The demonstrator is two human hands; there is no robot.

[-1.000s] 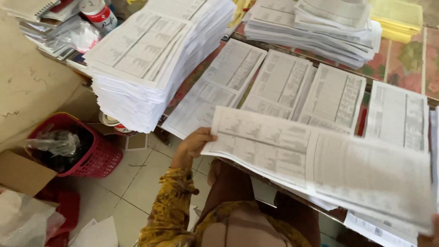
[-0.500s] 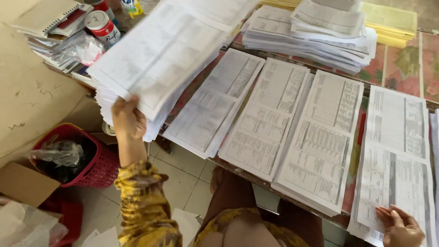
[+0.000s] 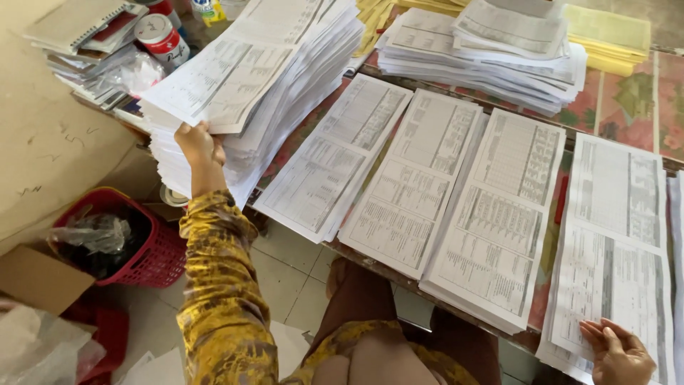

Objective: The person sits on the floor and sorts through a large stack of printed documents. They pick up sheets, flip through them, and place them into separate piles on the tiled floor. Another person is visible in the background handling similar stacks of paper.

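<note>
Head view, looking down at a surface covered with a red floral cloth and many printed forms.

Left hand: raised at left of centre frame, fingers curled around the near edge of the top sheets of the tall paper stack. It pinches those sheets between thumb and fingers; the lifted sheets tilt up off the rest of the pile. The sleeve is yellow-brown patterned fabric.

Right hand: lower right corner of frame, fingers spread and lying flat on the near end of the rightmost form pile. It presses down and grips nothing.

The tall paper stack sits in the upper left of the frame, at the left end of the surface, overhanging its edge. To its right, four lower piles of forms lie side by side, edges overlapping: second pile, third pile, fourth pile, then the rightmost one.

Upper centre and right: more white stacks, with yellow paper behind them. Upper left corner: notebooks and a red-and-white can.

Lower left, on the tiled floor: red plastic basket holding a crumpled bag, beside a cardboard box.
</note>
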